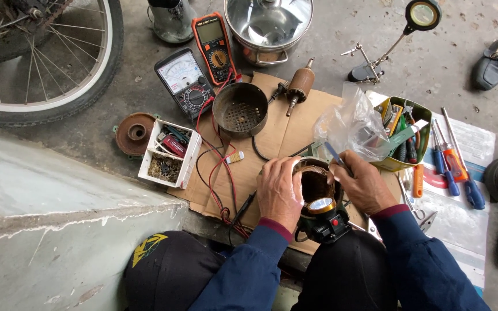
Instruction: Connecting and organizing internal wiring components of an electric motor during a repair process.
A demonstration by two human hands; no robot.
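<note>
the left hand (279, 193) wraps its fingers around the round metal motor housing with copper windings (316, 183), held over the flattened brown cardboard sheet (283, 132) on the concrete floor (341, 34). at the housing's 3 o'clock rim, the right hand (365, 185) pinches a thin blue-handled tool (335, 156) between its fingers. a perforated dark metal cup (240, 109) sits at 11 o'clock, a clear crumpled plastic bag (350, 124) near 1 o'clock.
</note>
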